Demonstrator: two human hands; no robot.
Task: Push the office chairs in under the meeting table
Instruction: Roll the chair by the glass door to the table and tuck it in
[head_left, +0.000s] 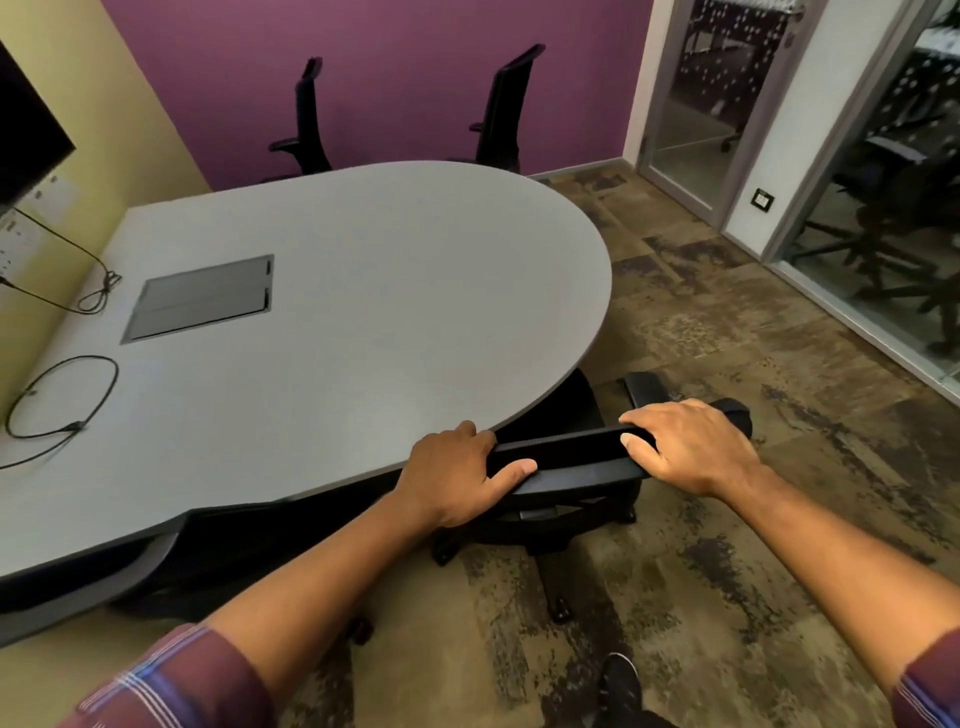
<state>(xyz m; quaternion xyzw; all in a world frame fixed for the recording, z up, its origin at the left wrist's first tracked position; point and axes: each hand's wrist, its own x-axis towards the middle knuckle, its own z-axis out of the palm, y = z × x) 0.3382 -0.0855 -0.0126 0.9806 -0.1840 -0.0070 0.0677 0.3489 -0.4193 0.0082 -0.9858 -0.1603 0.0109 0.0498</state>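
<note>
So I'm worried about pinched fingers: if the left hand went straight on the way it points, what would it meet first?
Probably the table edge: the left hand grips the chair back right beside it, though depth is unclear.

Chair (571, 467) partly under table (363, 291)

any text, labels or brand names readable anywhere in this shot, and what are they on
None can be read.
Wall switch plate: too small to show any marking.
Socket panels on the yellow wall: blurred, no legible labels.
Chair gripped by the left hand and right hand, and the table: no visible print.
</note>
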